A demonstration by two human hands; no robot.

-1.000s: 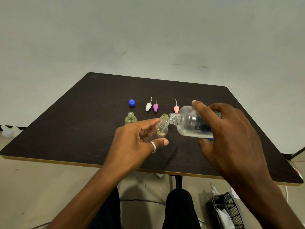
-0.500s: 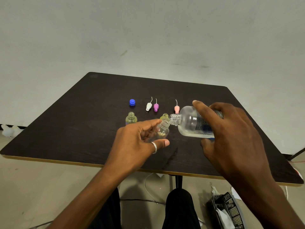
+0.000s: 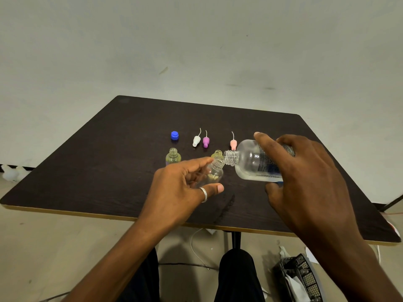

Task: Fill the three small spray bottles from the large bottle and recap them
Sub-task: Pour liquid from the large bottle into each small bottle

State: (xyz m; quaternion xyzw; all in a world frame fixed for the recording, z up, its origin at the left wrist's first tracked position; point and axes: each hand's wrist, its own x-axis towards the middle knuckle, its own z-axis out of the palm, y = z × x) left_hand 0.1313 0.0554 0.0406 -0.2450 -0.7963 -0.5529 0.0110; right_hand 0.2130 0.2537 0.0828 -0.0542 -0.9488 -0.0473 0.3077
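Head view: your left hand (image 3: 181,190) grips the third spray bottle (image 3: 214,173), right hand (image 3: 305,179) tilts the large bottle (image 3: 248,163); others look filled, none capped.

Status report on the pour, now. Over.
Left hand grips small bottle, tilted. Right hand grips large bottle, tipped, mouths close together. Two more bottles stand uncapped on table; spray caps, blue cap behind them. Nothing in the way.
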